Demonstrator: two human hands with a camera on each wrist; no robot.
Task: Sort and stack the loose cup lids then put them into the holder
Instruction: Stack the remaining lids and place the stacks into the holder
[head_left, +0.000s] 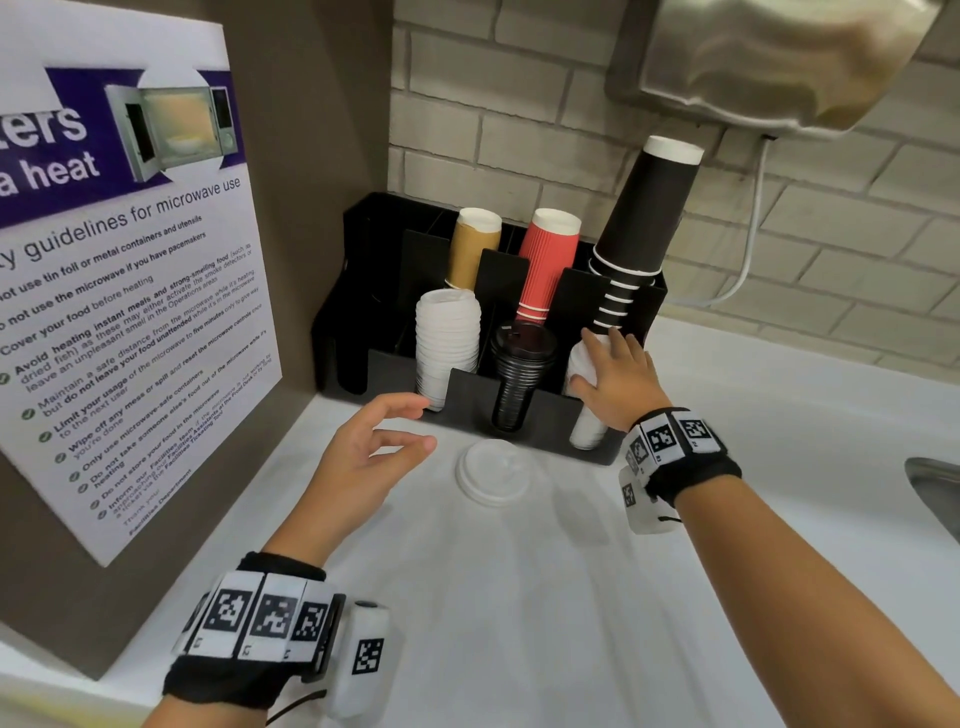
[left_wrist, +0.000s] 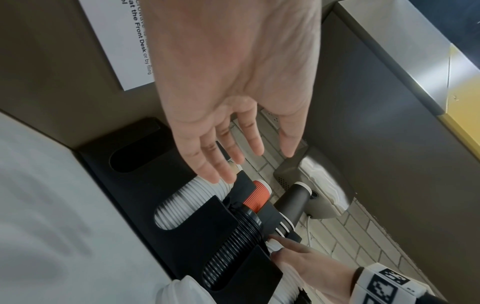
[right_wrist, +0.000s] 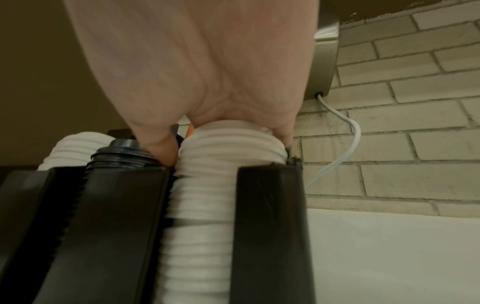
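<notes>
You have a white counter (head_left: 519, 597) in front of you, running back into a corner where a brown side panel meets a pale brick wall. At the back of it, pushed into that corner, stands the black holder (head_left: 467, 400), its base flat on the counter. Just in front of the holder, close to its front wall but apart from it, one loose white lid (head_left: 494, 472) lies flat on the surface; whether it is a single lid or a couple nested together is hard to tell. At the far right edge of your view, the rim of a metal sink (head_left: 935, 493) is set into the counter.
</notes>
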